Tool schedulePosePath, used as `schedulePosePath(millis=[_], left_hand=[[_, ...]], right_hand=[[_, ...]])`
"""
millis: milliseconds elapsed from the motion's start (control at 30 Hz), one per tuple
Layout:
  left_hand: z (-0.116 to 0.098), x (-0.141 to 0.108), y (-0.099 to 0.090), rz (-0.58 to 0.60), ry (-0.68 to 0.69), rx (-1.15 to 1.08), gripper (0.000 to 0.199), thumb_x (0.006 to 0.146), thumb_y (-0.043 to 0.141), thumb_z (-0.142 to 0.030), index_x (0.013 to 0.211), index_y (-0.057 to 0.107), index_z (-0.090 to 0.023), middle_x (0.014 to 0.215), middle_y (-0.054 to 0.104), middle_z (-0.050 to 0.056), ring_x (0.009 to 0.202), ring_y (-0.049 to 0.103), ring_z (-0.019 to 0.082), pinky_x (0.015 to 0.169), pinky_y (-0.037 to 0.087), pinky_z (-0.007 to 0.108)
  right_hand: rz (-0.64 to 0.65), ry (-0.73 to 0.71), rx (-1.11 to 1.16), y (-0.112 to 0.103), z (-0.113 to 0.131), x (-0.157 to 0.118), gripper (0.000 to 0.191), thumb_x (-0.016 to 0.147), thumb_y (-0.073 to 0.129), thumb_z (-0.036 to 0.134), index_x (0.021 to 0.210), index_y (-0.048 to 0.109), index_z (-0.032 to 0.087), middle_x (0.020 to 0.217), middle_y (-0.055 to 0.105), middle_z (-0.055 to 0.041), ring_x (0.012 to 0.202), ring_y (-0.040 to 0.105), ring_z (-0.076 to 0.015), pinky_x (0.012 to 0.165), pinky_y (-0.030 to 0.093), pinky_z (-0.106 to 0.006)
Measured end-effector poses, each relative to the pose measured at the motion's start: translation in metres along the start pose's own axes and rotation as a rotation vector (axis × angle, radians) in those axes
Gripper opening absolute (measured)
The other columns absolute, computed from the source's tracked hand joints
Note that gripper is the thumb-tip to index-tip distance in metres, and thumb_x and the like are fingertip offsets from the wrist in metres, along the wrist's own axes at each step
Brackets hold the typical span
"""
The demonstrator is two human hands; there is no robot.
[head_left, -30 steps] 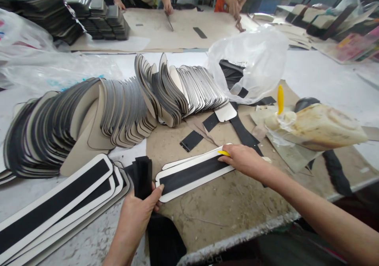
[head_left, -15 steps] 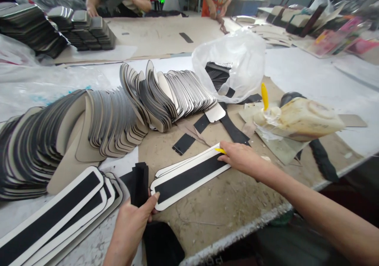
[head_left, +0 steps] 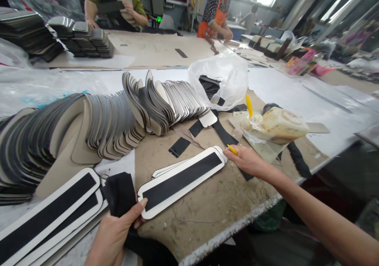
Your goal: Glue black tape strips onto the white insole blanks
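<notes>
My left hand (head_left: pixel 111 230) pinches the near end of a long white panel (head_left: pixel 180 197) with rounded corners, thumb on top. A black strip (head_left: pixel 182 179) lies flat along the panel's middle. Some black pieces (head_left: pixel 120 193) stand up against the same hand; whether its fingers hold them is hidden. At the panel's far end, my right hand (head_left: pixel 247 161) is closed around a small yellow tool (head_left: pixel 232 149), its tip sticking out. More white panels (head_left: pixel 167 169) lie under and behind the front one. Two loose black pieces (head_left: pixel 179 147) rest just beyond.
White-and-black panels (head_left: pixel 50 218) overlap at lower left. A long row of curved grey pieces (head_left: pixel 109 124) stands behind. Further right are a plastic bag (head_left: pixel 233 80) with black strips and a stained yellowish bottle (head_left: pixel 284 126). The table edge (head_left: pixel 231 228) runs along the right. Two people stand across the table.
My left hand has drawn the top panel toward the lower left, showing its rounded far end. My right hand has come off the black strip with the yellow tool. The camera view has tilted up.
</notes>
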State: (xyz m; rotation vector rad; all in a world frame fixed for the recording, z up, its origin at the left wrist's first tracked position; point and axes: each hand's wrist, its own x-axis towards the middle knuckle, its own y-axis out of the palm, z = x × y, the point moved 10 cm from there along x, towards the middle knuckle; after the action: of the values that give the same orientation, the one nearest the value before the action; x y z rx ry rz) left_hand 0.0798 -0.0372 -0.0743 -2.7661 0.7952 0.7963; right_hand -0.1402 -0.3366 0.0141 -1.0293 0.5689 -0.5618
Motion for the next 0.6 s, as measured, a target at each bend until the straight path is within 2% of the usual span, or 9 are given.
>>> schedulePosePath(millis=[133, 233, 333, 467, 600], left_hand=[[0.002, -0.005, -0.003, 0.013, -0.008, -0.055, 0.05, 0.045, 0.087, -0.044, 0.069, 0.057, -0.013, 0.056, 0.053, -0.003, 0.048, 0.044, 0.01, 0.046, 0.036, 0.02], [0.008, -0.006, -0.005, 0.018, -0.024, -0.069, 0.055, 0.044, 0.087, -0.046, 0.076, 0.059, -0.012, 0.061, 0.057, -0.001, 0.051, 0.048, 0.013, 0.048, 0.039, 0.023], [0.012, -0.006, -0.006, 0.022, -0.019, -0.058, 0.056, 0.043, 0.087, -0.048, 0.077, 0.06, -0.012, 0.064, 0.061, 0.001, 0.054, 0.051, 0.015, 0.05, 0.043, 0.025], [0.015, -0.007, -0.009, 0.014, -0.028, -0.016, 0.055, 0.04, 0.087, -0.05, 0.069, 0.06, -0.012, 0.06, 0.06, 0.001, 0.055, 0.051, 0.015, 0.05, 0.043, 0.024], [0.023, -0.004, -0.012, 0.043, -0.074, 0.025, 0.059, 0.041, 0.088, -0.048, 0.081, 0.065, -0.01, 0.07, 0.066, 0.004, 0.065, 0.059, 0.02, 0.058, 0.048, 0.026]], right_hand=[[0.109, 0.089, 0.451, 0.013, 0.008, -0.007, 0.041, 0.081, 0.051, 0.058, 0.083, 0.053, 0.018, 0.063, 0.044, 0.0042, 0.052, 0.039, -0.0118, 0.05, 0.03, -0.025], [0.085, 0.142, 0.613, 0.014, 0.014, -0.012, 0.043, 0.073, 0.061, 0.059, 0.083, 0.051, 0.017, 0.06, 0.039, 0.0065, 0.048, 0.033, -0.0095, 0.045, 0.024, -0.024], [0.054, 0.079, 0.566, 0.008, 0.029, -0.016, 0.04, 0.078, 0.054, 0.059, 0.073, 0.046, 0.019, 0.058, 0.037, 0.0065, 0.05, 0.034, -0.0105, 0.047, 0.026, -0.025], [-0.032, -0.025, 0.338, -0.007, 0.045, -0.02, 0.039, 0.082, 0.045, 0.055, 0.063, 0.037, 0.022, 0.059, 0.034, 0.0051, 0.055, 0.035, -0.0123, 0.053, 0.029, -0.027], [-0.093, -0.044, 0.193, -0.013, 0.048, -0.024, 0.036, 0.086, 0.038, 0.051, 0.064, 0.034, 0.023, 0.06, 0.036, 0.0044, 0.057, 0.038, -0.0138, 0.056, 0.029, -0.028]])
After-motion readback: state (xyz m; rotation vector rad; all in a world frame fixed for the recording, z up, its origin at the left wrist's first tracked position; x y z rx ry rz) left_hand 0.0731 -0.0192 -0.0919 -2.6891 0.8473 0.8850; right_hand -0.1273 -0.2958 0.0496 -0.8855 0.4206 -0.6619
